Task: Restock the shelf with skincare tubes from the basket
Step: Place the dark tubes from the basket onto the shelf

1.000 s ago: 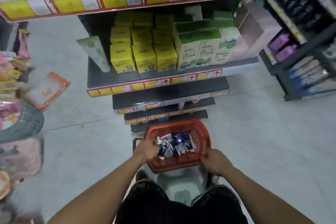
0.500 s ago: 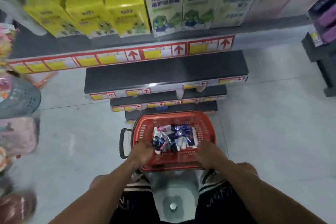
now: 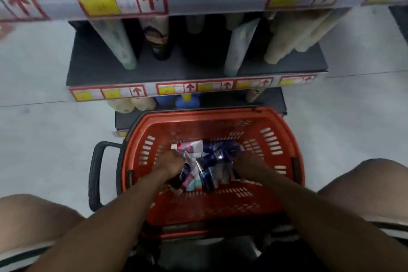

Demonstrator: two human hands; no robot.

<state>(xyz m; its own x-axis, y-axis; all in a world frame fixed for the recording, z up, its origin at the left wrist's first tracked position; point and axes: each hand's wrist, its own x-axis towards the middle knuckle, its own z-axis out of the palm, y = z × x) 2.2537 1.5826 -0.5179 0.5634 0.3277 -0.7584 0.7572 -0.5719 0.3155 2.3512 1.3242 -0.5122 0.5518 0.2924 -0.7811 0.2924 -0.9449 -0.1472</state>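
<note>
— Where are we? Both of our hands are down in the red basket (image 3: 284, 143), which sits on the floor between our knees, hard up against the lowest shelf edge.

— And the skincare tubes (image 3: 207, 168)? They lie in a loose heap in the middle of the basket floor, dark blue ones crossed over pink and pale ones, nearer its left wall than its right.

— What has our left hand (image 3: 170, 162) got? It is bunched at the left edge of the heap, knuckles up, and a dark tube seems to run out from under it toward us. We judge the fingers are curled on that tube, but the blur leaves some doubt.

— Our right hand (image 3: 248, 160)? It is on the right edge of the heap. Its fingers are hidden under the back of the hand, so we cannot tell whether it has hold of anything.

— What could go wrong? The tubes overlap, so pulling one may drag its neighbours up and spill them over the basket rim. Their skins look glossy; a loose pinch could let one slip on the way up.

— And at the shelf (image 3: 92, 66)? The tubes already standing along it are tall and narrow. Pushing a handful in among them could knock them over like skittles.

— Also the price-label strip (image 3: 220, 86) overhangs the basket's far rim; lifting straight up risks catching it.
</note>
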